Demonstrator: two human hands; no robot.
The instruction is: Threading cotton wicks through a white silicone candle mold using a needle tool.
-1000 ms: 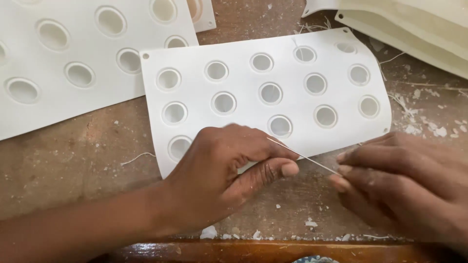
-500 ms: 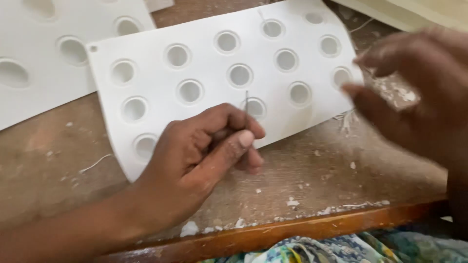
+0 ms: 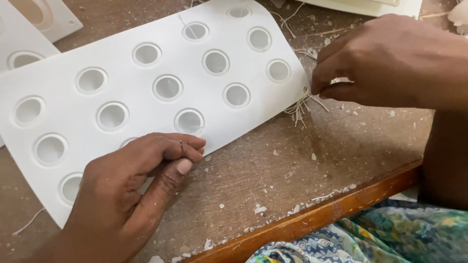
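Observation:
A white flexible mould sheet [image 3: 122,73] with several round cavities lies on a worn wooden table [image 3: 292,160]. My left hand [image 3: 126,190] rests on the sheet's near edge, its thumb and fingers pinched on a thin metal needle [image 3: 182,147] of which only the tip shows. My right hand [image 3: 385,61] is at the sheet's right corner, fingers pinched at a small bunch of white wick strings [image 3: 302,107] lying just off the sheet's edge.
Other white mould sheets [image 3: 29,29] lie at the far left and one [image 3: 370,6] at the top right. Wax flakes litter the table. The table's wooden front edge [image 3: 312,219] runs below, with patterned cloth [image 3: 370,238] beneath it.
My right hand let go of the needle and moved up and right to the wick strings at the sheet's corner. My left hand kept the needle. The view shifted left and down.

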